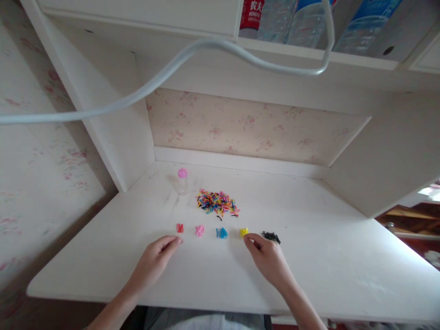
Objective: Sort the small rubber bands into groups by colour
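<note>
Small colored bands lie on a white desk in a row of little piles: red [179, 228], pink [200, 230], blue [222, 233], yellow [243, 232] and black [271, 236]. Behind the row is a larger mixed-color heap [217, 202]. My left hand [158, 256] is just in front of the red pile, thumb and fingertips pinched together; whatever is between them is too small to tell. At the near edge of the yellow pile, my right hand [266, 256] has its thumb and index finger pressed together, and what they hold, if anything, cannot be made out.
A clear container with a pink lid [182, 173] stands behind the heap on the left of the desk [326, 256]. A white cable [206, 43] crosses the upper view. Plastic bottles [305, 25] are on the shelf above. Side panels flank the desk.
</note>
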`<move>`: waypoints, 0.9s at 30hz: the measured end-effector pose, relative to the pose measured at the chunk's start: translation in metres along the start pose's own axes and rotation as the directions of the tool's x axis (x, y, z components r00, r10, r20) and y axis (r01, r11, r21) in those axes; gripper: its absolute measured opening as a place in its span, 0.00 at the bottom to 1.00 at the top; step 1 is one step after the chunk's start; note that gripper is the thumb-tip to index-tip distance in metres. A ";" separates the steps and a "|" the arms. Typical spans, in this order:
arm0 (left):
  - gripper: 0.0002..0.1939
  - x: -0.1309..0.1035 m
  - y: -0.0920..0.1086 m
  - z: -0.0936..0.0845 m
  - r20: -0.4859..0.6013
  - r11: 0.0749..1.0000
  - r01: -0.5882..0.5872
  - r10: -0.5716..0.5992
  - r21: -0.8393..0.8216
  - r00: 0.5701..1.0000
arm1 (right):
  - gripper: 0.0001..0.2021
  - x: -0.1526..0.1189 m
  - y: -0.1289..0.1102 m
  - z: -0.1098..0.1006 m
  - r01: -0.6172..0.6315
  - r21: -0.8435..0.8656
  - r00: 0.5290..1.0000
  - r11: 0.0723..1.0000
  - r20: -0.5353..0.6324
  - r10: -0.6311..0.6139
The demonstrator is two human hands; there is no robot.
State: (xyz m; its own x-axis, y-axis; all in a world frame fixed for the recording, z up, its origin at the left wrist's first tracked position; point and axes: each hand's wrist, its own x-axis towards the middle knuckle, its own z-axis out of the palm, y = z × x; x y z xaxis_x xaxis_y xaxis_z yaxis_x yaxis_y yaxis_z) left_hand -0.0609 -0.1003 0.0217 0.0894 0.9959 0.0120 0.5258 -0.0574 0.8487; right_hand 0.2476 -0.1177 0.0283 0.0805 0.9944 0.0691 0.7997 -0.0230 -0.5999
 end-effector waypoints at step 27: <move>0.17 -0.005 -0.013 0.001 0.057 0.981 0.034 -0.023 -0.192 0.998 | 0.17 0.108 -0.007 0.017 -0.081 -0.512 0.979 0.855 0.120 0.164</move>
State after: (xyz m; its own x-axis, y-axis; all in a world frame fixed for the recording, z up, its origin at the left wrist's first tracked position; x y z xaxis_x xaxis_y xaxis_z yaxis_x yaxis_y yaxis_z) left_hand -0.0674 -0.1045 0.0103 0.1249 0.9915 -0.0377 0.3567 -0.0094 0.9342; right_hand 0.2404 -0.0088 0.0260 0.1387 0.9822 -0.1264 0.9820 -0.1529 -0.1105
